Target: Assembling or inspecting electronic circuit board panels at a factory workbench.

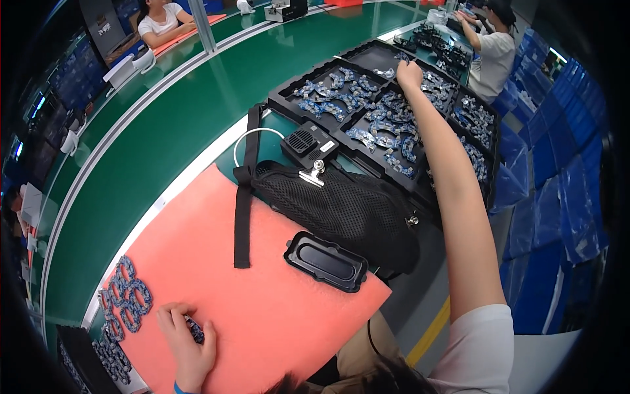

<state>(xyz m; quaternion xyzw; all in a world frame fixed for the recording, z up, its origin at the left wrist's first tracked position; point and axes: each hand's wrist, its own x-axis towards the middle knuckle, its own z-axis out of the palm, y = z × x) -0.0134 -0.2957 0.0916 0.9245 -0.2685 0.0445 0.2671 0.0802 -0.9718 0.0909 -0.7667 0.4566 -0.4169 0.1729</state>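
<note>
My left hand (187,345) rests on the pink mat (243,315) at the lower left. Its curled fingers and thumb are around a small blue circuit board (195,330), partly hidden by them. Far off to the right, my right hand (409,75) reaches over the black divided tray (367,59). Its fingers are pinched at a small blue piece, seemingly a curved circuit board (401,57), in a far compartment. Many curved blue circuit boards (387,134) fill the other compartments. Ring-shaped blue boards (125,292) lie in a cluster left of my left hand.
A black mesh bag (328,203) with a metal clip (315,172) and a small black device (308,144) lies between mat and tray. A black lid-like case (327,261) sits on the mat. A dark bin (82,361) stands lower left. Co-workers (495,49) sit across the green table (197,105).
</note>
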